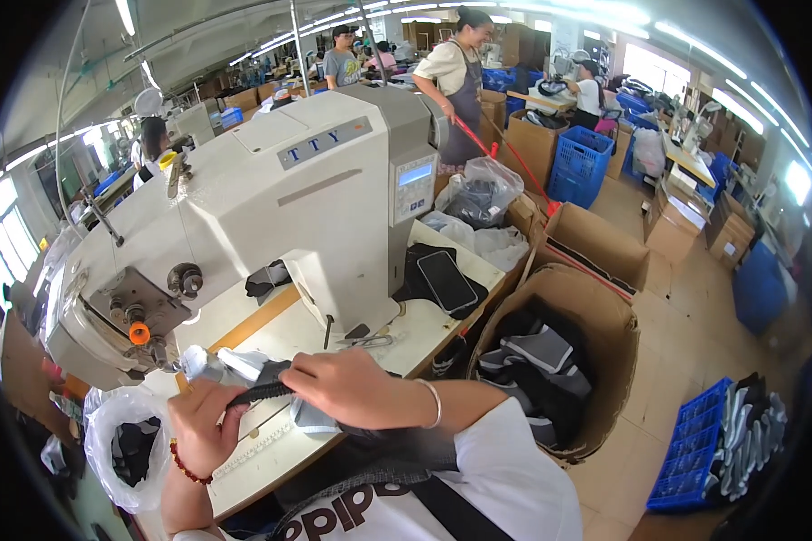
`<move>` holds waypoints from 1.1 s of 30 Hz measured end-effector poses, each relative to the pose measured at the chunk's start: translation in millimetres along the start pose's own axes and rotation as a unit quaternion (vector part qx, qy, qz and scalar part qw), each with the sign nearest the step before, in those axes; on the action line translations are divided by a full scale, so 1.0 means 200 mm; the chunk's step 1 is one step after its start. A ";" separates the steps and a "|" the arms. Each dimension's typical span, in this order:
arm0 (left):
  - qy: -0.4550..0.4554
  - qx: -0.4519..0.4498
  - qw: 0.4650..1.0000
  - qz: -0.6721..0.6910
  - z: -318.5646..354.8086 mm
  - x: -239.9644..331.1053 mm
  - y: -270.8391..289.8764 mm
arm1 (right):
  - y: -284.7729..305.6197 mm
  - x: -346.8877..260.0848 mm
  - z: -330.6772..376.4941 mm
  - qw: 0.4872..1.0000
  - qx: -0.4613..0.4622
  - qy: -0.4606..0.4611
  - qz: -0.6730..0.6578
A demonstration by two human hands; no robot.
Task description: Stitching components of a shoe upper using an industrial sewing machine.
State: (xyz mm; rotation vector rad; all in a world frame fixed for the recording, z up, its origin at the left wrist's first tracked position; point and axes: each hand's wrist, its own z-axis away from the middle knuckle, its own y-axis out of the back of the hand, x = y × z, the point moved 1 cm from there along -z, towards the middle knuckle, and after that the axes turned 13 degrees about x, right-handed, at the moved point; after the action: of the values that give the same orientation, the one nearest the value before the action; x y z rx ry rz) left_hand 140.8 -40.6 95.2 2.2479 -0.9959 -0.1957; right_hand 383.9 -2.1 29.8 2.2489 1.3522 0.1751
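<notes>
Both my hands are in front of a large white sewing machine (235, 171), below its needle end. A black and grey fabric piece (263, 391) is stretched between them, its dark edge folded into a narrow band. My left hand (198, 417) pinches that band at its left end, with the thumb toward me. My right hand (343, 388) grips it from above, fingers curled, which hides part of the cloth. Grey cloth hangs below the right hand over the white table (275, 460). Small metal snips (370, 341) lie beside the machine's base.
A phone (447, 281) lies on black cloth at the table's right. Beside it stands a cardboard box (600, 424) of black and grey pieces. A clear plastic bag (99, 446) hangs at left. A blue crate (690, 442) sits lower right. Behind, a person (460, 81) holds a red pole.
</notes>
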 end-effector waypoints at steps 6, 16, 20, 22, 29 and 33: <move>-0.043 -0.084 0.990 0.102 -0.26 0.06 -0.04 | 0.11 0.16 -0.01 0.997 -0.065 -0.018 -0.047; -0.280 0.112 0.953 0.017 -0.31 0.21 -0.08 | 0.97 0.46 0.21 0.977 0.002 -0.213 0.000; -0.342 0.063 0.938 -0.021 -0.25 0.16 -0.13 | 1.52 0.48 0.39 0.916 -0.017 -0.384 0.110; -0.322 0.047 0.946 -0.013 -0.24 0.12 -0.17 | 1.70 0.47 0.49 0.893 0.039 -0.348 0.283; -0.234 -0.031 0.972 0.012 -0.22 0.05 -0.36 | 1.99 0.54 0.96 0.851 0.047 -0.402 0.334; -0.175 -0.126 0.976 0.026 -0.13 0.01 -0.42 | 2.00 0.68 1.28 0.826 0.065 -0.484 0.282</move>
State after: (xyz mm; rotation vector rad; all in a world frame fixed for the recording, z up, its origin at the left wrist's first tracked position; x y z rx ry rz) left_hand 202.5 12.5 63.7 1.9909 -1.1377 -0.6763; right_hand 859.9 -127.7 -18.6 2.2264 0.1522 -0.7874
